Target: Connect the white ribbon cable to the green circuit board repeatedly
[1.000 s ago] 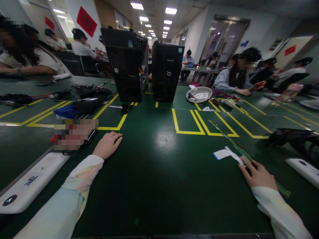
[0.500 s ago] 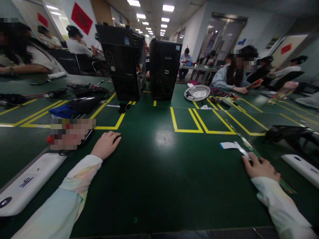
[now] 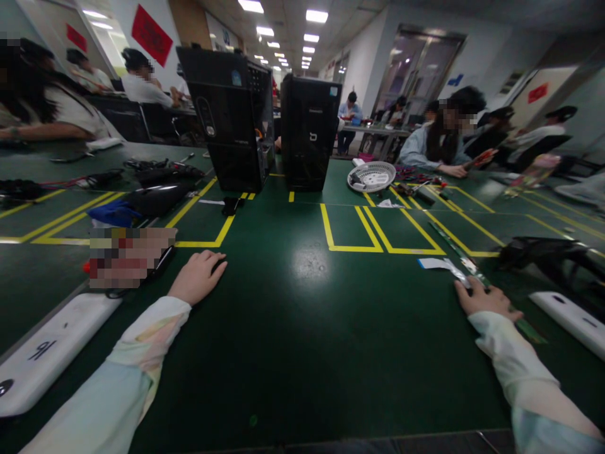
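Note:
My left hand (image 3: pixel 197 275) lies palm down on the green table, fingers stretched out and holding nothing. A phone-like item with a black edge, partly blurred out, lies to its left. On the right side, my right hand (image 3: pixel 486 297) grips a long, narrow green circuit board (image 3: pixel 456 247) from above, thumb on the left and fingers over the strip. The board lies slantwise, and its middle is hidden under the hand. A white flat ribbon cable (image 3: pixel 437 263) with a blue end extends left from the board, near my thumb.
White elongated casings stand at left (image 3: pixel 57 353) and right (image 3: pixel 570 321). Two black computer towers, one (image 3: pixel 231 126) left of the other (image 3: pixel 309 135), stand at the back. A white basket (image 3: pixel 372 176), cables and a black bundle (image 3: pixel 543 258) lie about. Other people sit beyond.
My right hand has moved slightly away from me, and the circuit board with its ribbon cable has shifted along with it. My left hand has stayed on the table.

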Motion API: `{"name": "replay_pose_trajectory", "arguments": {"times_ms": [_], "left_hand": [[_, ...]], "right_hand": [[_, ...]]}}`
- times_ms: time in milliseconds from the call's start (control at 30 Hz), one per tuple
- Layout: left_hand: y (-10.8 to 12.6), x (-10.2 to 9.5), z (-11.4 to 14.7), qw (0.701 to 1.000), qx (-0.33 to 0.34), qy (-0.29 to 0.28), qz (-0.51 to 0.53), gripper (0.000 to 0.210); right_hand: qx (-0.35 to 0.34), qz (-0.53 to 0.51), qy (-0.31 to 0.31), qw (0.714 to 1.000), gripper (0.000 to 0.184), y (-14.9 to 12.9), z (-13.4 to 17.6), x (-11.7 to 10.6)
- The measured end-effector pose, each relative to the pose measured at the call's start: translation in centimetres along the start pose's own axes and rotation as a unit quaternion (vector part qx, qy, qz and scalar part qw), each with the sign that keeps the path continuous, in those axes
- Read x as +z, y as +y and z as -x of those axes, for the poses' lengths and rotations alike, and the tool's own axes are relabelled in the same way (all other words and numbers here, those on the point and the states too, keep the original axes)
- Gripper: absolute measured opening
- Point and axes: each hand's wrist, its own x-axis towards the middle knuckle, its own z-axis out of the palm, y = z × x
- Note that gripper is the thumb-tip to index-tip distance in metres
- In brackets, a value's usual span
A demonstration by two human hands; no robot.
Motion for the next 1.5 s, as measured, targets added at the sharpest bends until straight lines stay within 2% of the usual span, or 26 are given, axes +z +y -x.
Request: {"name": "replay_pose_trajectory", "arguments": {"times_ms": [233,433,600,667,767,967,1167,1300,1500], "left_hand": [[0.1,-0.1,0.1,1.0,-0.005,0.0,0.001,0.056],[0.2,-0.1,0.1,1.0,-0.007,0.005,0.009,0.054],[0.4,-0.3,0.1,1.0,-0.011,-0.004,0.01,0.055],[0.4,-0.3,0.1,1.0,-0.01,-0.005,0.005,0.056],[0.4,-0.1,0.1,1.0,-0.004,0.004,-0.003,0.055],[0.7,-0.3,0.1,1.0,-0.016,-0.006,0.002,0.051],[1.2,-0.6,0.2,1.0,-0.02,-0.016,0.001,0.054],[1.1,-0.5,0.2,1.0,-0.02,-0.016,0.002,0.053],[0.9,-0.4,0.2,1.0,-0.014,-0.016,-0.009,0.054]], "right_hand": [[0.028,0.052,-0.051,0.997,0.084,-1.4,1.1,-1.2],[0.016,-0.004,-0.003,1.0,0.074,-0.1,0.3,-0.1],[-0.001,0.031,0.011,0.999,0.075,0.1,0.8,0.1],[-0.026,0.06,0.006,0.998,0.077,0.1,0.9,0.0],[-0.109,0.087,-0.004,0.99,0.075,0.2,0.5,0.0],[-0.247,0.058,-0.032,0.967,0.064,-0.9,0.4,0.5],[-0.366,0.002,-0.041,0.93,0.054,-4.8,2.7,2.1],[-0.473,-0.066,-0.007,0.878,0.047,-9.4,6.2,3.1],[-0.591,-0.113,-0.04,0.798,0.038,-17.2,13.0,3.2]]}}
